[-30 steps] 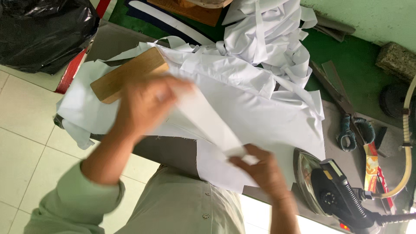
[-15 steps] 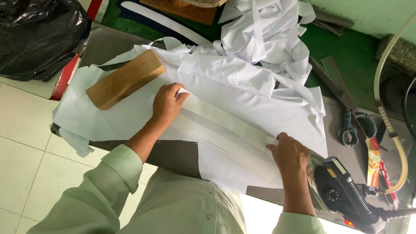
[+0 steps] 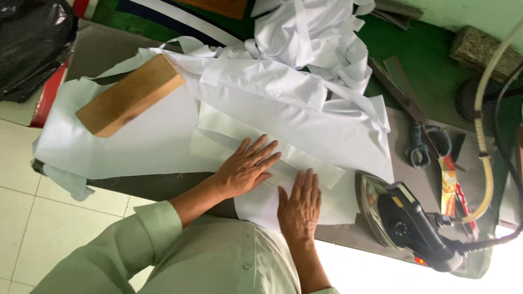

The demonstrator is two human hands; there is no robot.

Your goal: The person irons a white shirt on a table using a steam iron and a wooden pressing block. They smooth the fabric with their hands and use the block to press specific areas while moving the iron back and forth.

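White fabric pieces [image 3: 305, 122] lie spread over a grey work table [image 3: 103, 49]. A narrow folded white strip [image 3: 316, 163] runs across the near part of the cloth. My left hand [image 3: 248, 166] lies flat, fingers spread, pressing on the strip and cloth. My right hand [image 3: 299, 204] rests flat beside it, palm down on the cloth's near edge. Neither hand grips anything. Just right of my right hand, a black electric iron [image 3: 406, 223] stands on the table.
A wooden block [image 3: 128, 95] sits on the cloth at the left. A heap of crumpled white fabric [image 3: 316, 32] lies at the back. Scissors [image 3: 422, 147] and a hose [image 3: 485, 125] are at the right. A black bag [image 3: 32, 43] sits on the floor at the left.
Earlier my hands held a white strip up in the air. They laid it down on the cloth, then slid together and now press flat side by side.
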